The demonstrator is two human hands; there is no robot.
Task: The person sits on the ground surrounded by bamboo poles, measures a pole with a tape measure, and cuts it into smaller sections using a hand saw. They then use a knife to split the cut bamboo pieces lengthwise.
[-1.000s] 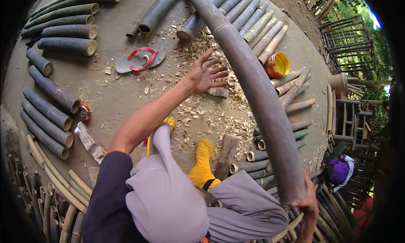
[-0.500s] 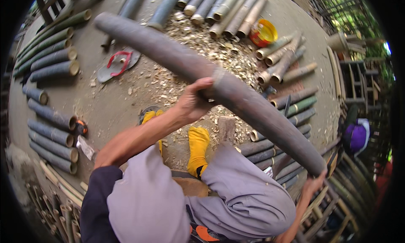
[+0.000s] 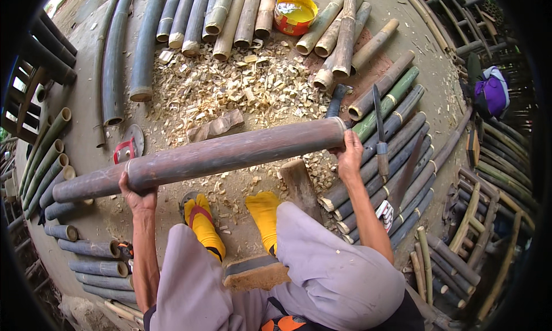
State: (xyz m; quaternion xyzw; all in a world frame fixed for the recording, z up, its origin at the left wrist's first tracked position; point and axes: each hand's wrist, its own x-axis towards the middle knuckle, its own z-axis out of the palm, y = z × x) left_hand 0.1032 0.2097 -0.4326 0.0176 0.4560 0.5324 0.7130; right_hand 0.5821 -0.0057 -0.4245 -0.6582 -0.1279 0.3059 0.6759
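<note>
A thick dark bamboo pole (image 3: 236,152) lies across in front of me, lifted off the ground, its right end a little higher in the picture. My left hand (image 3: 138,194) is closed around its underside near a pale node ring, left of the middle. At the other end my right hand (image 3: 349,157) grips the pole close to its pale cut rim. Beneath the right part stands a short wooden block (image 3: 300,184). A long-bladed knife (image 3: 379,129) with a wooden handle rests on the bamboo pieces to my right.
Pale wood chips (image 3: 241,89) cover the ground ahead, with a split wood chunk (image 3: 217,125) among them. Cut bamboo lengths (image 3: 98,268) lie in rows all round. A red and yellow bucket (image 3: 296,17) stands at the far side. One loose sandal (image 3: 133,142) lies behind the pole.
The pole has swung from a steep slant, right end toward me, to nearly level across. My right hand has come up and forward with its end; my left hand has moved left and nearer.
</note>
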